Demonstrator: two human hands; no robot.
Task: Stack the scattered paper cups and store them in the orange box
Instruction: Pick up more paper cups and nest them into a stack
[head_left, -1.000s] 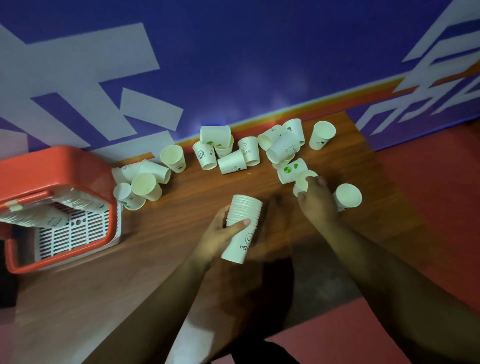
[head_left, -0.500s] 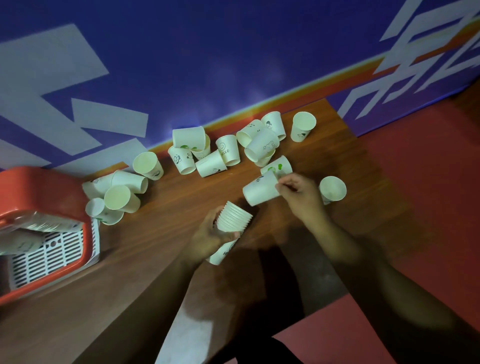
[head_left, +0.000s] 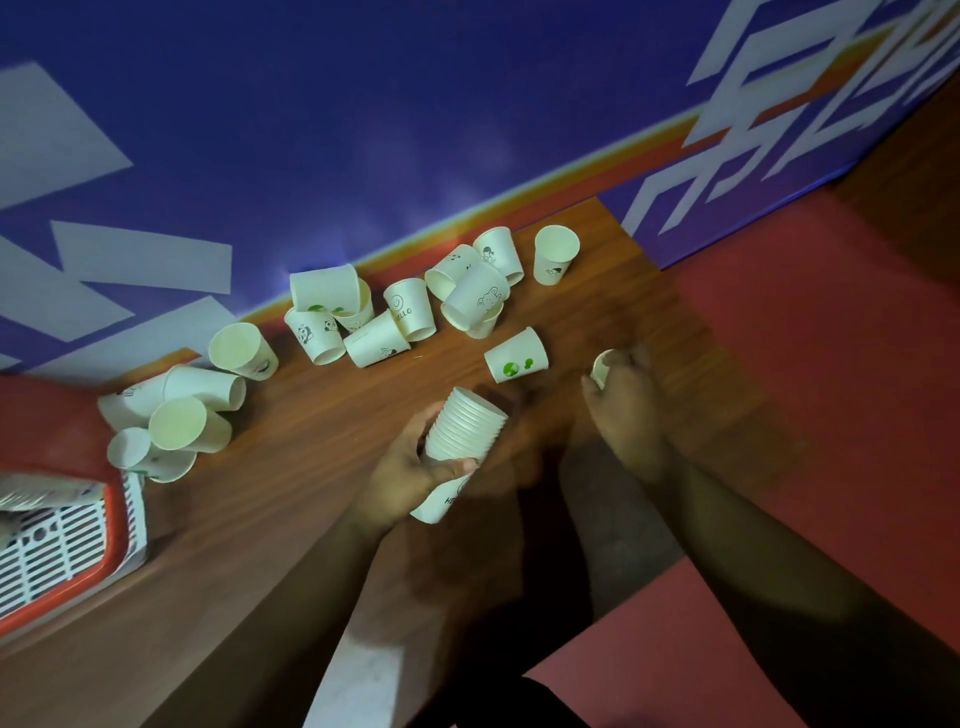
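My left hand (head_left: 410, 467) grips a tilted stack of nested white paper cups (head_left: 465, 431) just above the wooden table. To its right, my right hand (head_left: 626, 410) closes around a single paper cup (head_left: 604, 365) near the table's right edge; only the cup's rim shows. A cup with green dots (head_left: 517, 356) lies on its side between the hands. Several more loose cups (head_left: 410, 306) are scattered along the back of the table, and another cluster of cups (head_left: 182, 421) lies by the orange box (head_left: 111, 525) at the far left.
The wooden table (head_left: 291, 467) ends at a blue and white wall behind and at red floor (head_left: 831, 415) to the right. The orange box has a white slotted grid inside, and a lying stack of cups shows at its top left.
My right hand has placed the cup it held onto the stack and moved right to the lone cup by the table's edge. The view has shifted, so the box sits further left.
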